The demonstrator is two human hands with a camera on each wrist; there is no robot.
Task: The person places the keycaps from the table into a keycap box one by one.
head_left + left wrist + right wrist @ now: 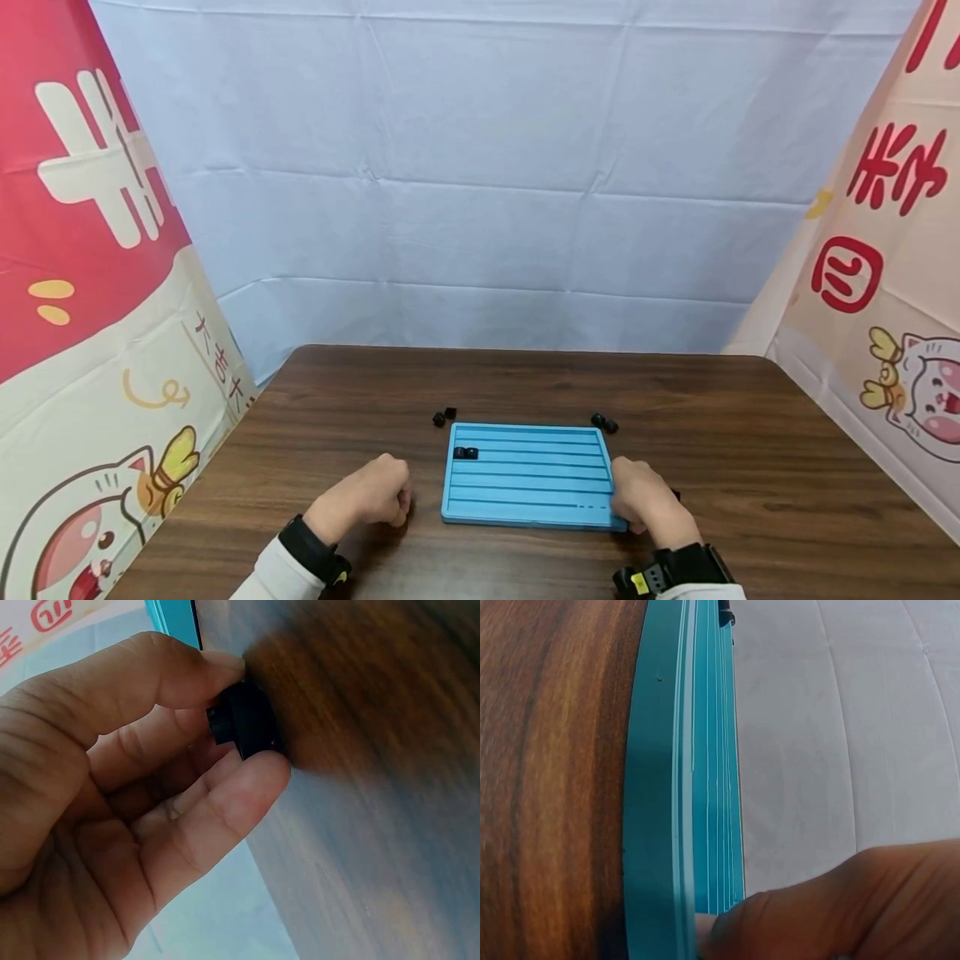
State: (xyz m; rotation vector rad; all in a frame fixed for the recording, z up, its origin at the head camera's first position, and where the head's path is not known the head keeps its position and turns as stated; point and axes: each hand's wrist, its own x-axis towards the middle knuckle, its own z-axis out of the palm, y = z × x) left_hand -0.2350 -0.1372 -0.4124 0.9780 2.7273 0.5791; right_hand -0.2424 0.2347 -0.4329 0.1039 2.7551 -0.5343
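On the table lies a light blue ridged tray (531, 475), with two small black blocks (466, 453) side by side near its upper left. Left of the tray, my left hand (375, 492) is low over the table. Between its thumb and fingertips it pinches a small black block with a stub on one side (251, 724). My right hand (643, 498) grips the tray at its lower right corner, the thumb (780, 922) against the edge in the right wrist view. Its other fingers are mostly hidden.
Two loose black blocks (444, 416) lie past the tray's upper left corner, two more (603, 423) past its upper right. Something small and dark (677, 495) shows partly behind the right hand. The brown table (360, 392) ends at a pale blue cloth (480, 208).
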